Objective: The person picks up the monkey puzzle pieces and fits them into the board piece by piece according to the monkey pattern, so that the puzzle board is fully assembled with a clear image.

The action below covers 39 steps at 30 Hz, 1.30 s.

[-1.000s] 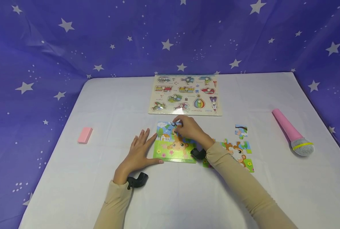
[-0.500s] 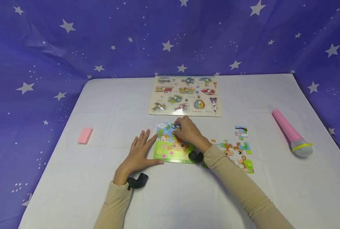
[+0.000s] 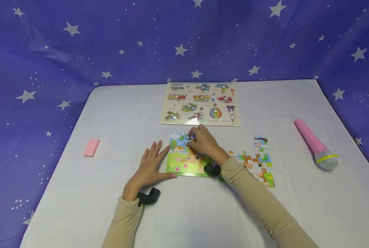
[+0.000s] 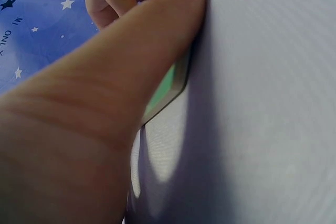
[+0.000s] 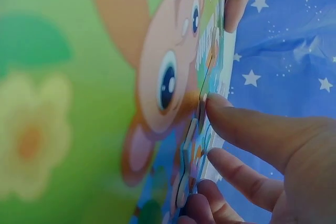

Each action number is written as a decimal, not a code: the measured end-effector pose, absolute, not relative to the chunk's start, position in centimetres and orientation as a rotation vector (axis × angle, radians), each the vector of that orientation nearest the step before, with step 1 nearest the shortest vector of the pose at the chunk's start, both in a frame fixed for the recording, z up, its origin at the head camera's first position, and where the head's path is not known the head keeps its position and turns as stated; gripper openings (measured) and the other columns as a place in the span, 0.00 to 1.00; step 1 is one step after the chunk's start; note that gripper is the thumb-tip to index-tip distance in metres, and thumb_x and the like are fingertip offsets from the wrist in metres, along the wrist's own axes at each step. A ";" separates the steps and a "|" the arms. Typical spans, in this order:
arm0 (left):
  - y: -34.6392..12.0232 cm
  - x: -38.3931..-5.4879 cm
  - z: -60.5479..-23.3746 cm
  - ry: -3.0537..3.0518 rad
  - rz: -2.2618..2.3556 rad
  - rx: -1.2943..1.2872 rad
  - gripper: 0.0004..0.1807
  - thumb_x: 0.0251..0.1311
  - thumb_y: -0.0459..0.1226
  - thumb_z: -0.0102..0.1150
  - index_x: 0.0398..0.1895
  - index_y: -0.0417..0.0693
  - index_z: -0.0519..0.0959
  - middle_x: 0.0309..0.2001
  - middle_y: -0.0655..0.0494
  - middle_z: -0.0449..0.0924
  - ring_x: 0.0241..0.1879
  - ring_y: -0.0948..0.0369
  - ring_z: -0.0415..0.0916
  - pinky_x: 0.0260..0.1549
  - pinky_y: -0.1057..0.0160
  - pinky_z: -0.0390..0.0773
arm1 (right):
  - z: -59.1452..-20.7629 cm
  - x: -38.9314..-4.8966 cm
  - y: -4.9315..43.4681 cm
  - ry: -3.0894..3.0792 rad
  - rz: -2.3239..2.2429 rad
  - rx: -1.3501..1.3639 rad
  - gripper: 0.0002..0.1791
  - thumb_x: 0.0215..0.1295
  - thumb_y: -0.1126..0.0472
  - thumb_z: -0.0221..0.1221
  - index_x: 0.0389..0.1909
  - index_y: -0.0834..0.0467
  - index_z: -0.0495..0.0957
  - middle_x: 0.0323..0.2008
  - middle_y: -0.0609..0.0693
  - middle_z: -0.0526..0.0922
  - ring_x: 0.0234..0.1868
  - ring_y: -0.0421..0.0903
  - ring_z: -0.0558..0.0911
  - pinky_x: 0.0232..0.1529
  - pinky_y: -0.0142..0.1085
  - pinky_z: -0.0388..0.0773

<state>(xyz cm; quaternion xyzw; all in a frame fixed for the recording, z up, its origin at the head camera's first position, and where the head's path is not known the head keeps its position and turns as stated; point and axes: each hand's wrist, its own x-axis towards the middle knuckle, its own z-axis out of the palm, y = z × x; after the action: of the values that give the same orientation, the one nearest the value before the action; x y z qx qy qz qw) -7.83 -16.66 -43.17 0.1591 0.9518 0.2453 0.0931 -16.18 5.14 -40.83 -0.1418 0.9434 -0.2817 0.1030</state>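
A square monkey jigsaw board (image 3: 184, 168) lies on the white table before me, with pieces set in its upper left. My left hand (image 3: 151, 163) is spread on the table at its left side, the thumb touching the lower left corner; in the left wrist view the thumb (image 4: 142, 40) lies along the green edge. Over the board's top, my right hand (image 3: 204, 140) bends its fingers down. In the right wrist view, thumb and fingers pinch a puzzle piece (image 5: 195, 153) at the board's surface, partly hidden by the fingers.
Joined monkey puzzle pieces (image 3: 266, 170) lie to the right, partly under the right forearm, with a loose piece (image 3: 261, 143) above. A vehicle peg puzzle (image 3: 200, 103) lies behind the board. A pink block (image 3: 92, 147) is left; a pink toy microphone (image 3: 315, 143) is far right.
My right hand has shifted very slightly along the board's top, its fingers still at the puzzle piece. The left hand has stayed in place.
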 end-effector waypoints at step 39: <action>-16.5 -7.8 -43.3 2.831 0.734 0.488 0.55 0.38 0.61 0.65 0.70 0.54 0.52 0.73 0.47 0.37 0.72 0.49 0.30 0.68 0.45 0.33 | -39.1 -16.6 8.7 2.699 -0.772 -0.511 0.34 0.59 0.44 0.56 0.62 0.57 0.64 0.57 0.58 0.71 0.57 0.56 0.67 0.56 0.55 0.58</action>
<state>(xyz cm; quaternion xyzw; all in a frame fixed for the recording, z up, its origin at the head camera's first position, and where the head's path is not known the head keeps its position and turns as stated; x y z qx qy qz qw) -7.85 -16.53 -43.34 0.1638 0.9511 0.2467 0.0881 -16.62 8.75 -39.12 -0.1774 0.9360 -0.2679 0.1437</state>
